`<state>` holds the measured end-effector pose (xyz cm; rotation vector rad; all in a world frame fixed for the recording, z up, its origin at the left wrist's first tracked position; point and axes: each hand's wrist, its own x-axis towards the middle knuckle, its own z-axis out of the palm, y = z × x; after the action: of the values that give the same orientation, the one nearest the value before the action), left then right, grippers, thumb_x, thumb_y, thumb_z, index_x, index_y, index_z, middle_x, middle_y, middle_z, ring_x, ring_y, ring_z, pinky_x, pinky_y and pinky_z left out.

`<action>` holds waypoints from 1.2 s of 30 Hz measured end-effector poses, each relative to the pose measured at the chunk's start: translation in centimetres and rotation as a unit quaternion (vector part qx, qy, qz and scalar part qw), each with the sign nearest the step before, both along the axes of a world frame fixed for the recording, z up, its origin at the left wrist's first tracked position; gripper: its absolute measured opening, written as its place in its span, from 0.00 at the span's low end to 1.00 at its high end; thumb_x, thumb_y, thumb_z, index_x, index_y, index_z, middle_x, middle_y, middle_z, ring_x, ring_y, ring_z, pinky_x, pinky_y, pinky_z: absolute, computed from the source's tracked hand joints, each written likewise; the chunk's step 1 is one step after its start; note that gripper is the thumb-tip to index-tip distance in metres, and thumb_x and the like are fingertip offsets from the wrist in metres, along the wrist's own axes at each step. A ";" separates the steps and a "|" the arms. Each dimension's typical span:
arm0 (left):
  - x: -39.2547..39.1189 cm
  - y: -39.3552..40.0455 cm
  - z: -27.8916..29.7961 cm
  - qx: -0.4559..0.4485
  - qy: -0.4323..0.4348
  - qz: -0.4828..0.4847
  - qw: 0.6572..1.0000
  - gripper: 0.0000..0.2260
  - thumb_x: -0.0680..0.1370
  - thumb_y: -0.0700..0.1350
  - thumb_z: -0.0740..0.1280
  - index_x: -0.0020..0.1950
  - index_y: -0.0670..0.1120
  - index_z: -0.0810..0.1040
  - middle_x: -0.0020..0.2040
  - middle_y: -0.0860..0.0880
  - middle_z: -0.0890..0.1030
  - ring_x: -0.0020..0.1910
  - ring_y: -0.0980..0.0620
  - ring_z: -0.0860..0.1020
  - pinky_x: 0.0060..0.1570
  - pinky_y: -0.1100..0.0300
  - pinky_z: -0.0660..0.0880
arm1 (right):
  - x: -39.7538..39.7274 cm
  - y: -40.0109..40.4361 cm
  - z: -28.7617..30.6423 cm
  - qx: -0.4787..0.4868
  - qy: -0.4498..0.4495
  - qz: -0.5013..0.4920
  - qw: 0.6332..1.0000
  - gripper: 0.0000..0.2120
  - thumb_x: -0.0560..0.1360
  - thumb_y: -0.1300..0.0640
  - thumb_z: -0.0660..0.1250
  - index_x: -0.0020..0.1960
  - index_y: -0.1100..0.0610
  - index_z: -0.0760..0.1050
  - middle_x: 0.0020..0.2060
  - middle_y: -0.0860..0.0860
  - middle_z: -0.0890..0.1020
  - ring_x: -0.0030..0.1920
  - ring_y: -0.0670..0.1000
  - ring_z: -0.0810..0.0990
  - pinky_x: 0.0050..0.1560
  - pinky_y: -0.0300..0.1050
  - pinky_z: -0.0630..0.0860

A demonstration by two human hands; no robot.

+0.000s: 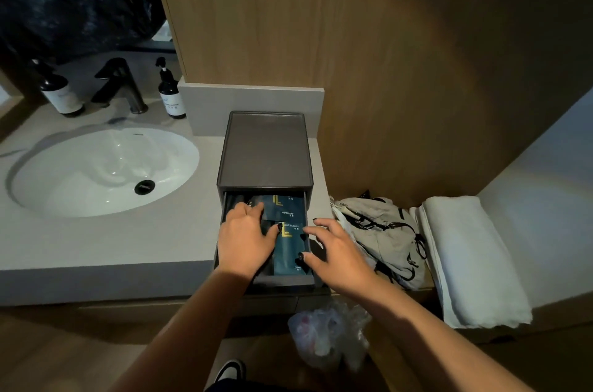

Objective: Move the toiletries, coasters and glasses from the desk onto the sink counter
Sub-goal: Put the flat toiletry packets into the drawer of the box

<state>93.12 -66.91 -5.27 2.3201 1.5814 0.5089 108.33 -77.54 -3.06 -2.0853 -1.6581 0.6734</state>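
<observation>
Pale grey stone forms the sink counter (96, 241), set against a wood-panelled wall (385, 55), with a white oval basin (106, 170) sunk into it, a dark tap (120, 83) behind the basin and a dark pump bottle (171, 93) on either side of the tap. At the counter's right end stands a grey drawer box (264, 151) with a flat recessed top, its drawer (282, 281) pulled out toward the person. Inside lie dark teal toiletry packets (288, 250), one toward the back marked as a shower cap, another nearer the front. The left hand (245, 237) lies over the drawer's left side, fingers bent down onto the packets, though whether it actually pinches one is hard to tell. The right hand (337, 250) hovers over the drawer's right edge, fingers spread and loose, thumb touching the front packet. Right of the counter, a crumpled beige garment (382, 231) and a folded white towel (465, 257) rest on a lower ledge, and a clear plastic bag (330, 334) hangs below.
</observation>
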 end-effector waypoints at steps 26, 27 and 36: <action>-6.9 -8.2 -2.6 -0.174 -0.249 0.150 0.941 0.34 0.73 0.53 0.71 0.75 0.49 0.62 0.51 0.57 0.79 0.38 0.51 0.80 0.41 0.72 0.72 | -1.6 -2.8 -2.8 -0.030 0.297 -0.026 0.954 0.39 0.75 0.58 0.68 0.77 0.47 0.49 0.64 0.45 0.63 0.43 0.29 0.74 0.40 0.19 0.68; -6.9 -8.0 -2.5 -0.169 -0.241 0.148 0.944 0.34 0.73 0.54 0.72 0.75 0.49 0.63 0.46 0.58 0.78 0.37 0.52 0.80 0.38 0.74 0.70 | -1.6 -2.7 -2.8 -0.030 0.304 -0.032 0.952 0.38 0.76 0.59 0.68 0.77 0.48 0.49 0.63 0.45 0.63 0.41 0.29 0.74 0.39 0.19 0.68; -7.1 -4.6 -2.0 -0.174 -0.217 0.122 0.953 0.35 0.70 0.60 0.72 0.73 0.53 0.64 0.60 0.53 0.80 0.49 0.52 0.81 0.58 0.51 0.77 | -1.6 -0.5 -2.8 -0.035 0.306 -0.075 0.948 0.38 0.76 0.58 0.68 0.77 0.47 0.49 0.72 0.48 0.60 0.47 0.32 0.71 0.44 0.18 0.69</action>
<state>85.98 -71.49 -7.32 1.6293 1.5880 0.6773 106.69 -78.06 -5.89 -1.7637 -1.1268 1.1920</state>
